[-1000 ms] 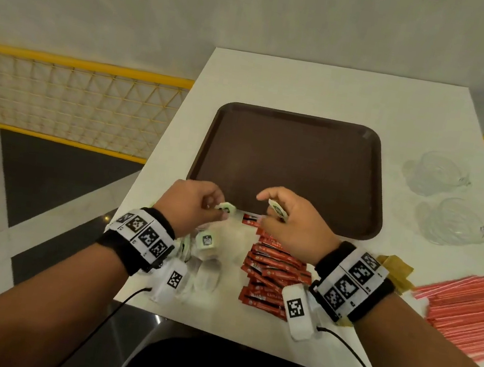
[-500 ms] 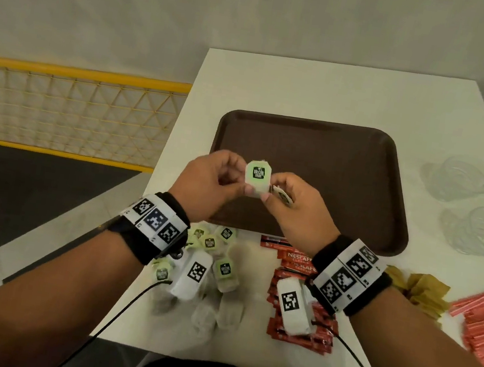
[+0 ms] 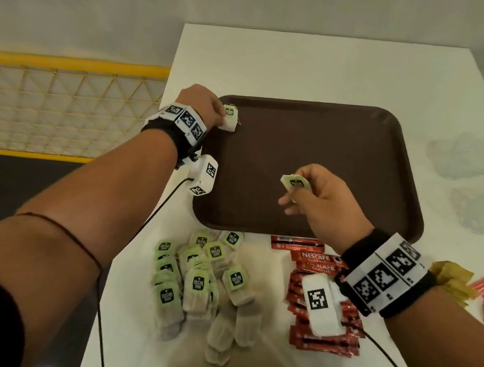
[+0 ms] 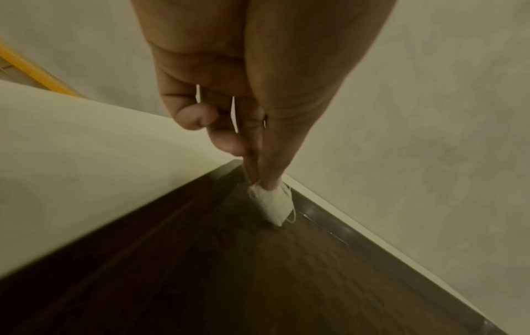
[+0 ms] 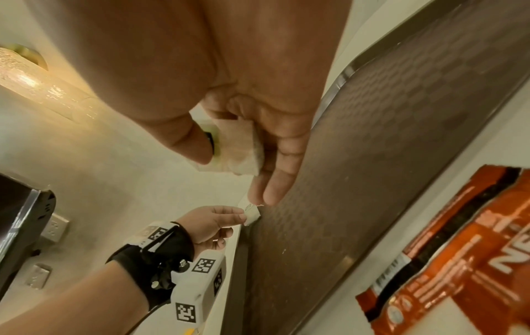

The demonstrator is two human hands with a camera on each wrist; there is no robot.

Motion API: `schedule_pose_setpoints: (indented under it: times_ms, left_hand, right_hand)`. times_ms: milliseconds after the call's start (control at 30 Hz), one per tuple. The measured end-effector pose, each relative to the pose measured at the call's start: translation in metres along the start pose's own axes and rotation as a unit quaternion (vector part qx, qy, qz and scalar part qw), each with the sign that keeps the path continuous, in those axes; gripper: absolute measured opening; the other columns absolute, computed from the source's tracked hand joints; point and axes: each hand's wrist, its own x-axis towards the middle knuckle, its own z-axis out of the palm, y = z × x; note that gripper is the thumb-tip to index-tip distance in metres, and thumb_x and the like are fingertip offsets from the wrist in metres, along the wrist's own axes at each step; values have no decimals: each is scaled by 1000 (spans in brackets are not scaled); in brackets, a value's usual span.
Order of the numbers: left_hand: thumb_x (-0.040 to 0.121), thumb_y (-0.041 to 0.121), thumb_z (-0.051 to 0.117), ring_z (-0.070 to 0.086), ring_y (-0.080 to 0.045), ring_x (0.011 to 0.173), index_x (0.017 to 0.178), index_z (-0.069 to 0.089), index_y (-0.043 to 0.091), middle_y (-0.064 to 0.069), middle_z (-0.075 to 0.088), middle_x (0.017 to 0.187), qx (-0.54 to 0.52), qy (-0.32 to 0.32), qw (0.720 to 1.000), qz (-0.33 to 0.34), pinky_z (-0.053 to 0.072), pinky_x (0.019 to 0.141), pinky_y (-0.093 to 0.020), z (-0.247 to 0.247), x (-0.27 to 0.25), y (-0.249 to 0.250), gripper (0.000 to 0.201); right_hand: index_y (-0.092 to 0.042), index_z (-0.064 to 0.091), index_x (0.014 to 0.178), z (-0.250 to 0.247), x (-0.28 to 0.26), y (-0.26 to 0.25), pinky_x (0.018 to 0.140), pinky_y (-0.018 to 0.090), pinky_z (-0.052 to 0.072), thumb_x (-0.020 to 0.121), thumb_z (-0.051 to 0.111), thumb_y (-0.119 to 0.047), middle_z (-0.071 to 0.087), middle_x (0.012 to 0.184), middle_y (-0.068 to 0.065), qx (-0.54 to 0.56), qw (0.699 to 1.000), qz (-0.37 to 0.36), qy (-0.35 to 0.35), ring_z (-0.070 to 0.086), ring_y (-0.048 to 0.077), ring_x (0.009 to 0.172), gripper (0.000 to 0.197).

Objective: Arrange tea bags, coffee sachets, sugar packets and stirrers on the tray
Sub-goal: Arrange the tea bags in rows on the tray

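Upright, tea bag dangling at brown tray's far-left corner.

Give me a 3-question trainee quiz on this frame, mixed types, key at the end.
1. True or false: the left hand pinches a tea bag at the far left corner of the brown tray.
2. What does the right hand hold? A) a coffee sachet B) a tea bag C) a stirrer
3. Fill in: the loose tea bag pile lies on the white table, to the ___ of the red coffee sachets, seen from the head camera.

Key
1. True; the wrist view shows the bag's lower end at the tray floor.
2. B, the tea bag with the green tag.
3. left
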Motion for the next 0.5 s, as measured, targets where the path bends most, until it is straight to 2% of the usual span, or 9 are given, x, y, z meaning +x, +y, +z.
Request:
schedule_pose_setpoints:
  times_ms: [100, 167, 233, 333, 500]
  left_hand:
    - [78, 23, 79, 65, -17, 100, 92, 79, 25, 2, 72, 106, 27, 13, 1000, -4, 52, 89, -27, 3, 6, 2, 14]
    - [80, 21, 77, 66, -19, 98, 92, 79, 25, 1, 73, 106, 46, 12, 999, -5, 53, 85, -28, 4, 8, 2, 13]
    - [81, 21, 75, 67, -19, 96, 91, 78, 26, 1, 73, 105, 58, 13, 998, -6, 53, 81, -27, 4, 8, 3, 12]
    - [81, 22, 73, 66, -22, 98, 96, 78, 25, 0, 73, 105, 66, 13, 998, -4, 55, 86, -32, 4, 4, 4, 16]
    - [88, 33, 62, 67, -24, 95, 98, 77, 20, -3, 74, 99, 54, 71, 996, 23, 56, 86, -37, -10, -17, 10, 22]
  right_hand:
    - [-15, 62, 100, -2, -1, 3, 79, 45, 60, 96, 59, -17, 71, 94, 3, -50, 998, -22, 11, 71, 19, 86, 6]
    - [-19, 63, 98, -1, -4, 3, 77, 44, 60, 94, 61, -22, 71, 93, 3, -77, 996, -35, 14, 70, 21, 84, 5]
    - [-23, 63, 96, -1, -6, 1, 75, 36, 60, 93, 63, -23, 70, 92, -1, -98, 994, -46, 16, 69, 17, 82, 2]
    - [-24, 65, 98, 0, -6, 0, 70, 20, 55, 92, 65, -22, 70, 91, -7, -114, 991, -62, 26, 67, 8, 81, 6]
    - [-22, 69, 101, -4, 1, -5, 77, 18, 56, 92, 67, -22, 72, 95, -7, -101, 991, -80, 42, 69, 6, 87, 9]
